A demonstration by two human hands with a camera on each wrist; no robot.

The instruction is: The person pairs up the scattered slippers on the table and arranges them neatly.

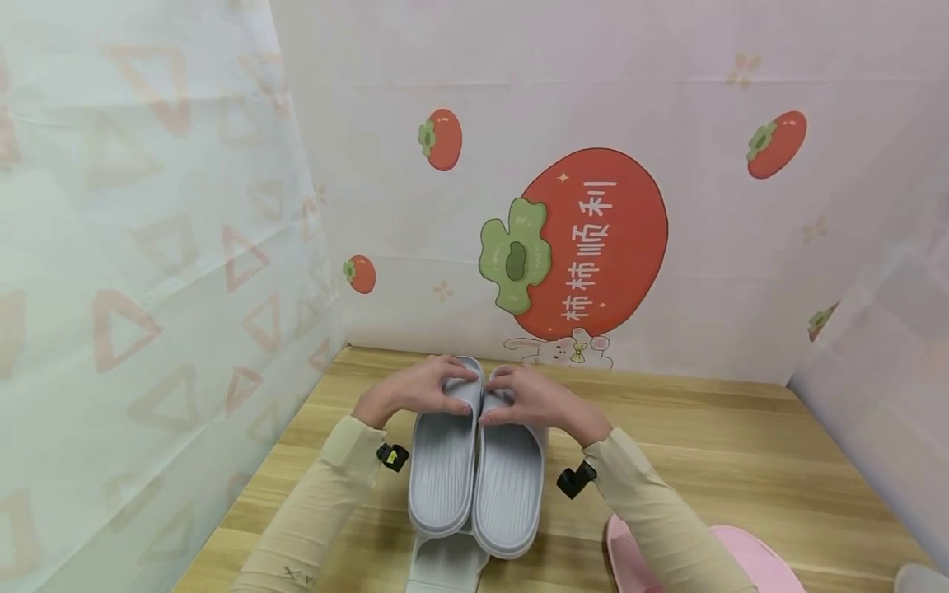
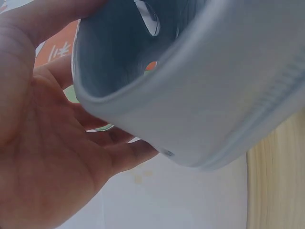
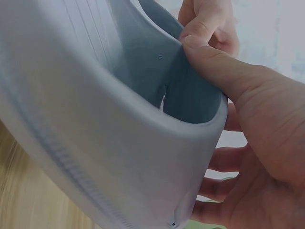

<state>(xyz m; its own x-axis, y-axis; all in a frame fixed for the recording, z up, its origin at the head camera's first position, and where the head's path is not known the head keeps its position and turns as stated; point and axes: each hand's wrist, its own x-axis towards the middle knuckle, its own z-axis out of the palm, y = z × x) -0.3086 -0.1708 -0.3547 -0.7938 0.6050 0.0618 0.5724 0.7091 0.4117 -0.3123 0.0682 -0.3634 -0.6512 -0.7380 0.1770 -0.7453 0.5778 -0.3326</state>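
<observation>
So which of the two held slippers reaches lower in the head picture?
The right grey slipper, held by the right hand: in the head view its heel end comes lower than that of the left grey slipper, held by the left hand.

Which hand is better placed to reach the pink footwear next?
Probably the right hand: its sleeve passes over the pink footwear, while the left hand is farther away. Both hold gray slippers.
</observation>
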